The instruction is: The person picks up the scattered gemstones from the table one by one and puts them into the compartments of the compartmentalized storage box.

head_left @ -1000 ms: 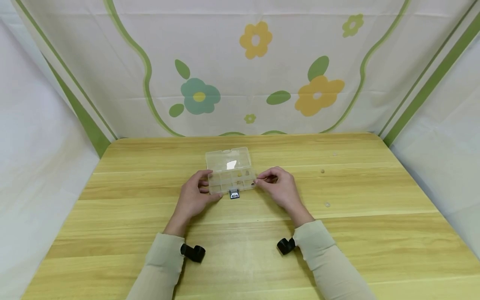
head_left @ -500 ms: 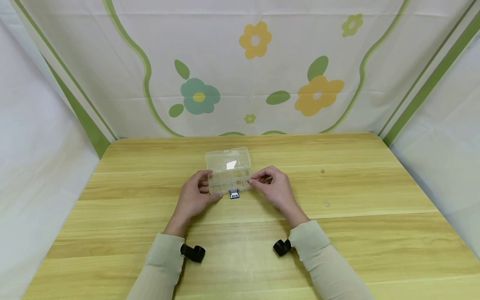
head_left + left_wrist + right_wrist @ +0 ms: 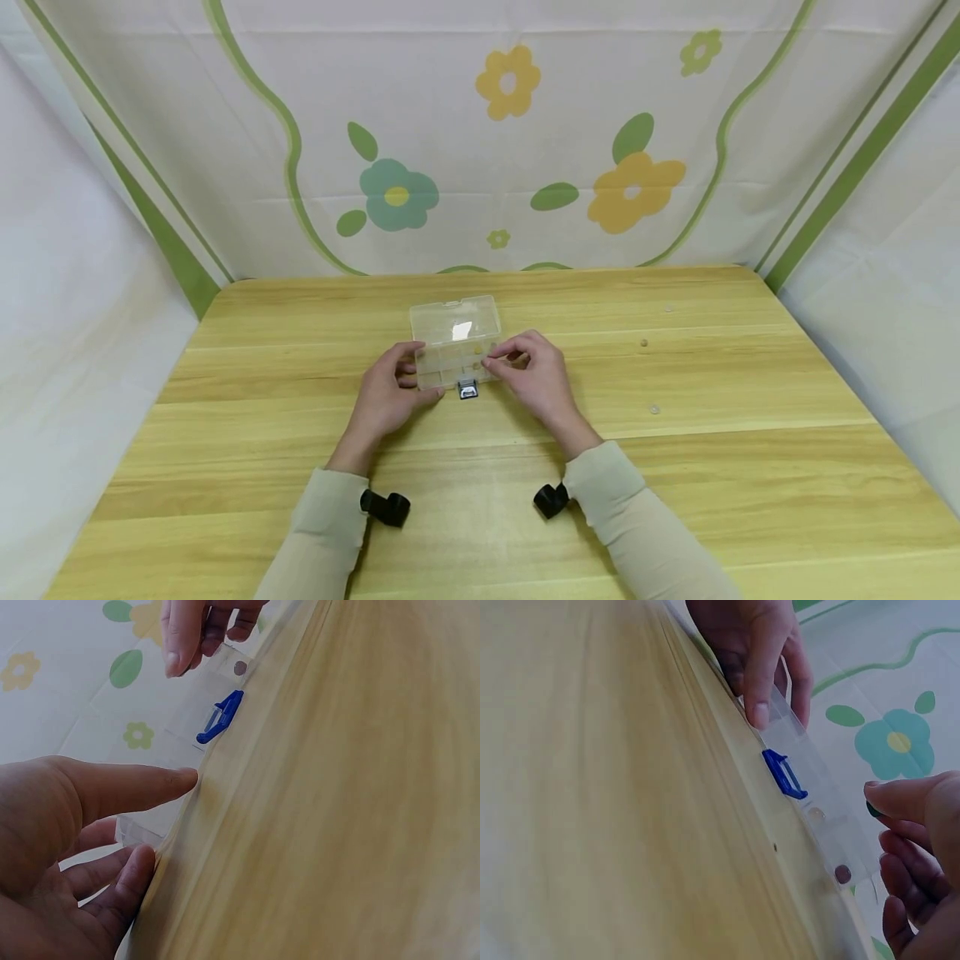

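A clear plastic compartment box (image 3: 450, 357) lies on the table with its lid (image 3: 435, 318) raised at the back. My left hand (image 3: 390, 390) grips its left end, thumb along the front edge, fingers behind. At the front, a blue latch (image 3: 784, 776) hangs down. Over the right compartments, my right hand (image 3: 536, 375) pinches a small dark green piece (image 3: 873, 810) between thumb and index finger. Inside the box sit several small pieces, among them a dark reddish-brown round one (image 3: 843, 874) and a pale one (image 3: 817, 814).
On the wooden table (image 3: 300, 317), three small round pieces lie to the right: a pale one (image 3: 669, 309) far back, a brown one (image 3: 643, 342) and a pale one (image 3: 654, 409) nearer. A white flowered cloth (image 3: 465, 150) hangs behind the table.
My right hand has moved left from the box's right end to over its right compartments. The left hand and the box stay put.
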Tool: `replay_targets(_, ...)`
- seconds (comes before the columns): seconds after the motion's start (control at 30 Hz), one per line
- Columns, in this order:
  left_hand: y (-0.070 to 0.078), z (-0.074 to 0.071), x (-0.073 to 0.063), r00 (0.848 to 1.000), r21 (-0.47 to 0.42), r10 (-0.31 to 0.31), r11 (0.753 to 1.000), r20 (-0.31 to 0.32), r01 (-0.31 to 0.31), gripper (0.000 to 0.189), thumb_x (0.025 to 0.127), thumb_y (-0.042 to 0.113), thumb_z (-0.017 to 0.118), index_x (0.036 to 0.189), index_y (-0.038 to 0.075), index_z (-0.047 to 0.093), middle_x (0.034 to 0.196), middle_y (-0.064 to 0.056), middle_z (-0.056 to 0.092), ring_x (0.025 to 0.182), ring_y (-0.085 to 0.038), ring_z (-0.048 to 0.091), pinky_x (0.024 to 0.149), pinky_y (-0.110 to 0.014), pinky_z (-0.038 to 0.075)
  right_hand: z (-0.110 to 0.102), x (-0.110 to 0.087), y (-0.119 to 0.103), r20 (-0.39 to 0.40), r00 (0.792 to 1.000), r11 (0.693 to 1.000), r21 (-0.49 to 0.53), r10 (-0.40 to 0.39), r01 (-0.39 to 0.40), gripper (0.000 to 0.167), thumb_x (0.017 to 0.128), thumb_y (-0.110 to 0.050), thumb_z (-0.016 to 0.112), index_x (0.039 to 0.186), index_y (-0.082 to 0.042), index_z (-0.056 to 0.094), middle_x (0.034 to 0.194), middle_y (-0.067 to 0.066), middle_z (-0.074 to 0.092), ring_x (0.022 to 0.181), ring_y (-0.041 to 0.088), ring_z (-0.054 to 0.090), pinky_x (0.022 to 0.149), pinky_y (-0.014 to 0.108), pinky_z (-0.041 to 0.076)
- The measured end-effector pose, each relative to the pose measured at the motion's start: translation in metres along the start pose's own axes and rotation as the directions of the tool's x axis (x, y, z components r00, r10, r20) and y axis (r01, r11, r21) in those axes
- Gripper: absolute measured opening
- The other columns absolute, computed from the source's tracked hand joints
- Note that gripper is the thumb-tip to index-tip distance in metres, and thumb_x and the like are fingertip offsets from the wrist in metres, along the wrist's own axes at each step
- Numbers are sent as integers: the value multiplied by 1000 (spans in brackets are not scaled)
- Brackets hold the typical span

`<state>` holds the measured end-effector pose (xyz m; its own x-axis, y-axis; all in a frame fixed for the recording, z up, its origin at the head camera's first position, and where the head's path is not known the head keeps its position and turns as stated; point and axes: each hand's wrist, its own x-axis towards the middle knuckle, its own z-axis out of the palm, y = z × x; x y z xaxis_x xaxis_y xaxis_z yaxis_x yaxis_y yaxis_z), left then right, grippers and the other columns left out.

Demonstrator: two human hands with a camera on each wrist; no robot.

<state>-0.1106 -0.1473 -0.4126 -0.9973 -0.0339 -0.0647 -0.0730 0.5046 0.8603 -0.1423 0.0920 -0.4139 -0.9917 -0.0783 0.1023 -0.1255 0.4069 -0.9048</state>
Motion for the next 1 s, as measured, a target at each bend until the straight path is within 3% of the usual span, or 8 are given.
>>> replay_targets(0.27,0,0,-1,1000,-6,18,1000,-2,-18,76,82,10,93,150,9,59,132,-22,68,111,-36,71,99,-50,61,12,-2,-5,23,996,995,-55,-83,84,9,90,-23,89,94,-19,82,105,-2,70,101,20,64,84,35,54)
replay_targets(0.53,0,0,-1,1000,-5,24,1000,0,-24,77,82,8,93,151,9,58,131,-24,68,112,-37,73,99,-50,62,22,-1,-8,16,981,975,-111,-192,192,11,86,-20,91,92,-15,83,103,0,73,106,22,63,95,42,50)
replay_targets(1.0,-1,-1,-1,999,-5,35,999,3,-35,76,83,7,92,151,9,58,133,-24,68,112,-38,74,98,-50,62,31,-1,-11,18,973,948,-223,-230,228,9,87,-24,91,89,-19,84,100,-2,74,101,21,62,92,39,38)
